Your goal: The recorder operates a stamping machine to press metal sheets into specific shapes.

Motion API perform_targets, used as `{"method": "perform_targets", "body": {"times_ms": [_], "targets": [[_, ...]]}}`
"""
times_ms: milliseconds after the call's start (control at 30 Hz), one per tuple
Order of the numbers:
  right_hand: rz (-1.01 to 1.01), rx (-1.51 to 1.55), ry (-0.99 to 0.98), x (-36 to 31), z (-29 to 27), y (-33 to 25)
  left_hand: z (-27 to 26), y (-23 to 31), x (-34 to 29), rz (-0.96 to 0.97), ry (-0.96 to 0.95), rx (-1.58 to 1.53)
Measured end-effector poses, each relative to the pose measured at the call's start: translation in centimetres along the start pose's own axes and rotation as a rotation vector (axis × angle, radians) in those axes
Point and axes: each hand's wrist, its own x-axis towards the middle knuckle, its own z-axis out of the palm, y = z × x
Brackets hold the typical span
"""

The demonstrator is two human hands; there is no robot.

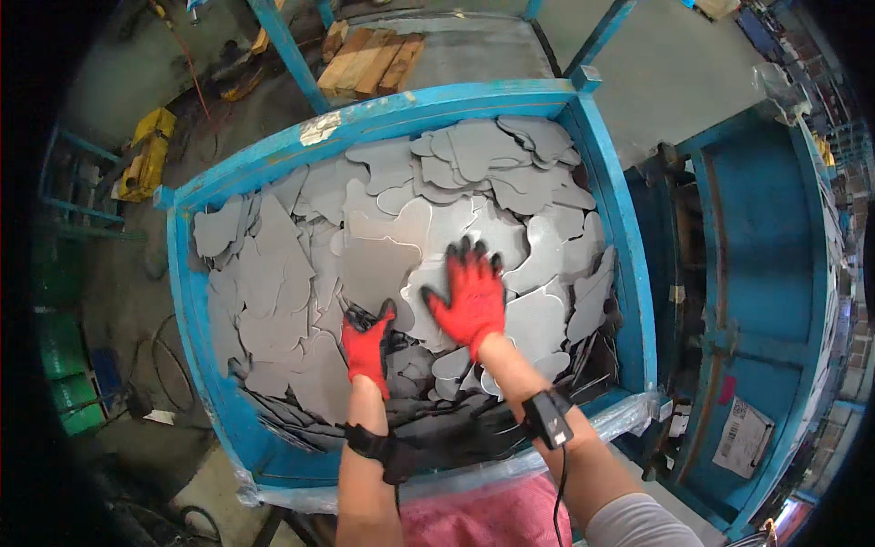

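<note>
Flat, curved-edged grey metal pieces (pixel 273 283) lie heaped and overlapping inside a blue metal bin (pixel 184 314). Both my hands wear red gloves with black fingertips. My left hand (pixel 366 345) is closed at the lower edge of a darker flat metal piece (pixel 375 272), its thumb raised at the side; the fingertips are partly hidden. To the right of it, my right hand (pixel 471 296) rests palm down with fingers spread on the lighter, shinier pieces near the middle of the heap. Nothing shows in its grasp.
Clear plastic wrap (pixel 547 463) covers the bin's near rim. A second blue bin (pixel 761 273) stands to the right, with a white label sheet (pixel 743 438). Wooden blocks (pixel 372 62) lie beyond the far rim, and a yellow object (pixel 146 155) stands at the left.
</note>
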Motion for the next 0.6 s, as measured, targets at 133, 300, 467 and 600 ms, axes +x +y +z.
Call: {"method": "perform_targets", "body": {"times_ms": [133, 300, 467, 600], "targets": [[-0.095, 0.128, -0.118, -3.0, -1.3, -0.2, 0.6, -0.1, -1.1, -0.186, 0.033, -0.214], [0.068, 0.111, 0.096, 1.2, -3.7, 6.6, -3.0, -0.9, -1.1, -0.019, -0.012, -0.28], [0.417, -0.316, 0.075, 2.6, -1.4, 13.8, 0.1, -3.5, -5.3, 0.168, 0.078, 0.222], [0.388, -0.268, -0.018, 1.1, -0.7, 7.8, 1.2, -4.1, -5.8, -0.168, 0.035, 0.075]]}}
